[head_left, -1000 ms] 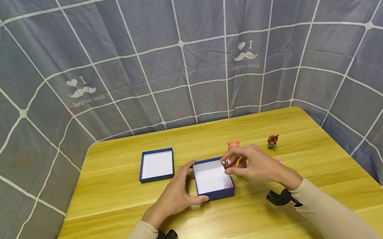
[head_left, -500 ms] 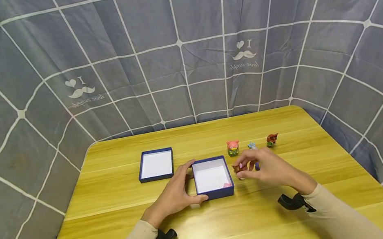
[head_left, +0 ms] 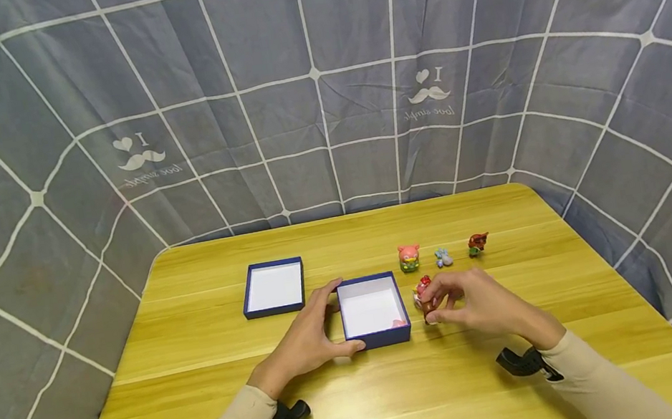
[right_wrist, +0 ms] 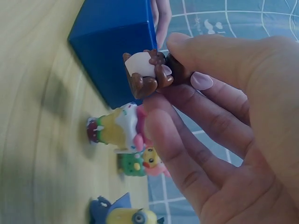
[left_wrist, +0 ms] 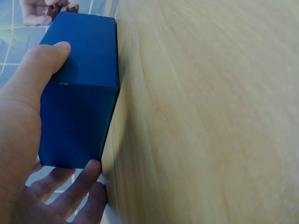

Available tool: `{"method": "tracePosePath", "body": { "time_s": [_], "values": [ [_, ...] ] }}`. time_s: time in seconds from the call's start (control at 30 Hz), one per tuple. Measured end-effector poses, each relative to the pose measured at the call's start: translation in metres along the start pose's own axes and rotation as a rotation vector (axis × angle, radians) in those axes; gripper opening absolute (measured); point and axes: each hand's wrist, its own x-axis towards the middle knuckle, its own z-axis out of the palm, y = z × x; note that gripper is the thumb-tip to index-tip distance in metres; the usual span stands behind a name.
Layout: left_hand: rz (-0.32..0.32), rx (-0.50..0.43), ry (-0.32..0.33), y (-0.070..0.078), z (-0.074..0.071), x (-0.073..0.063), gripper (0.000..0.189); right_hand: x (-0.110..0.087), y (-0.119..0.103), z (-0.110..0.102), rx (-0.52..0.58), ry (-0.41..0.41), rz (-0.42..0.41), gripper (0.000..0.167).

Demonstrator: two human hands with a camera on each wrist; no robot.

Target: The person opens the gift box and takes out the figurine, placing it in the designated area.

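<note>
My left hand (head_left: 301, 349) grips the left side of an open blue box (head_left: 388, 338) with a white inside, thumb on its front wall and fingers at the back. A small pink piece (head_left: 399, 323) lies in the box's front right corner. Right of the box, my right hand (head_left: 483, 300) pinches a brown toy figurine (right_wrist: 147, 85) with a white belly between thumb and fingers. In the right wrist view it appears raised off the table. Just behind it stands a figurine with a red top (head_left: 424, 283), yellow and white in the right wrist view and partly covered by my fingers.
A shallow blue lid (head_left: 275, 288), white inside, lies left of the box. Behind my right hand stand a pink-headed figurine (head_left: 408, 259), a small pale blue piece (head_left: 443, 257) and a brown-and-green figurine (head_left: 477, 244). A yellow-and-blue figurine (right_wrist: 131, 215) shows in the right wrist view.
My right hand has moved right, from the box's right edge to the table beside it, still holding the brown figurine. The figurines behind it have come into sight. My left hand stays on the box.
</note>
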Motion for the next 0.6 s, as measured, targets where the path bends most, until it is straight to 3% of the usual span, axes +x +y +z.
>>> {"method": "tracePosePath", "body": {
  "time_s": [0.43, 0.6],
  "values": [
    [0.062, 0.026, 0.043, -0.001, 0.000, -0.002, 0.122, -0.003, 0.009, 0.006, 0.043, -0.043, 0.042, 0.026],
    [0.024, -0.012, 0.011, 0.001, -0.001, -0.001, 0.125, -0.004, 0.011, 0.007, 0.044, -0.063, 0.045, 0.028]
  ]
}}
